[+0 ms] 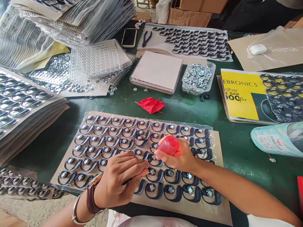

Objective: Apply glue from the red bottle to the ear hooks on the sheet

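A cardboard sheet (220, 208) under clear film lies in front of me, covered with rows of black hook-shaped ear pieces (94, 142), each with a round silver disc. My left hand (118, 183), wearing a watch and bangle, is closed in a pinch on a thin dark stick whose tip rests at an ear piece near the sheet's middle. My right hand (180, 157) is closed round a small red squeeze bottle (168, 145), held tilted just above the same spot.
A red cloth (151, 104) lies beyond the sheet. A clear tub of silver discs (198, 78), a grey pad stack (157, 72), pliers (146, 37) and a phone (129, 37) sit further back. Stacked trays stand left; a yellow printed box (239, 97) right.
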Demonstrator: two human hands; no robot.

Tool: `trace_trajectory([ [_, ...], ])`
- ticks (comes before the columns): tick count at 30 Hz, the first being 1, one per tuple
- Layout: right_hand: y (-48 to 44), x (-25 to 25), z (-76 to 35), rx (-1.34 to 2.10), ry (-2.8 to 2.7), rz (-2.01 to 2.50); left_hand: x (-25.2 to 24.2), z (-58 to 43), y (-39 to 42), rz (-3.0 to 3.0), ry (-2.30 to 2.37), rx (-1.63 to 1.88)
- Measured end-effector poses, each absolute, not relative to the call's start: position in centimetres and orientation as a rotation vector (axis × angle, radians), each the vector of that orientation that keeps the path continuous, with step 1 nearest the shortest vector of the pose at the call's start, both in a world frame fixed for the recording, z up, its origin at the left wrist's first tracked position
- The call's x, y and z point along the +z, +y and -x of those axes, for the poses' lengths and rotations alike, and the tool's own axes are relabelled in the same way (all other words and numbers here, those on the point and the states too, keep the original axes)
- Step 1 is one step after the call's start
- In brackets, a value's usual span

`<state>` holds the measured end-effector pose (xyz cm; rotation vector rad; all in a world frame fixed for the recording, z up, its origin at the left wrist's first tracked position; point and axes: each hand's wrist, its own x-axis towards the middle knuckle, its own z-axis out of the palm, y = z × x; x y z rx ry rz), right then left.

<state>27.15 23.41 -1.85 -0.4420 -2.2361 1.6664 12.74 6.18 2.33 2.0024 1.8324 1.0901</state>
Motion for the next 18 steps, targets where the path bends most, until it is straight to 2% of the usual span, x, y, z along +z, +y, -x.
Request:
trace_trajectory([
  [12, 23.4, -2.4, -27.0, 1.656, -2.25, 0.344, 2.3, -10.7, 7.7, -1.834, 1.791, 1.086],
  [15, 23.7, -1.3, -26.7, 1.811, -2.272, 0.388, 2.5, -10.9, 7.6, -1.873, 1.783, 1.08],
  [18, 24.7, 0.6, -26.8, 2.163, -2.081, 0.478, 2.7, -11.3, 7.4, -1.941, 1.765, 1.061],
])
